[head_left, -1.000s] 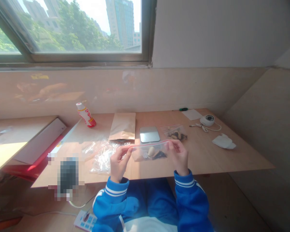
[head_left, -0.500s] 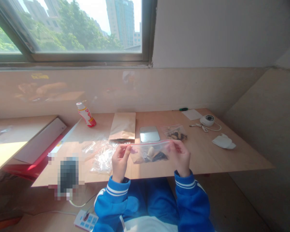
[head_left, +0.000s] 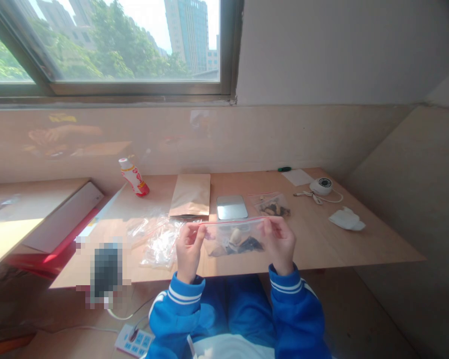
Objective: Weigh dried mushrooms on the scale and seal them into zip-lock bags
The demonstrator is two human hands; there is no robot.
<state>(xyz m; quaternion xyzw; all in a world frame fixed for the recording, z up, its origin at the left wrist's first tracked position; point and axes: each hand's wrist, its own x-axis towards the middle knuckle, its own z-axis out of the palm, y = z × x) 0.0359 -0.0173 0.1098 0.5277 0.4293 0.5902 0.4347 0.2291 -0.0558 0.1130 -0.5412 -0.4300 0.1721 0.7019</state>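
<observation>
A clear zip bag with a red seal line hangs between my two hands, above the table's front edge. Inside it lie a pale rounded piece and several dark and brown pieces; I cannot tell what they are. My left hand pinches the top left corner, and my right hand pinches the top right corner, so the top edge is stretched taut. Just beyond the bag lies a flat silver-topped square device. A second zip bag with similar pieces rests behind my right hand.
Loose clear plastic bags lie left of my left hand. Behind stand a brown paper pouch and a red-and-white bottle. To the right are a white dome camera with its cable, crumpled white tissue and a paper sheet.
My left hand has shifted slightly to the right and the bag has dropped a touch. Both hands keep their hold on its top corners.
</observation>
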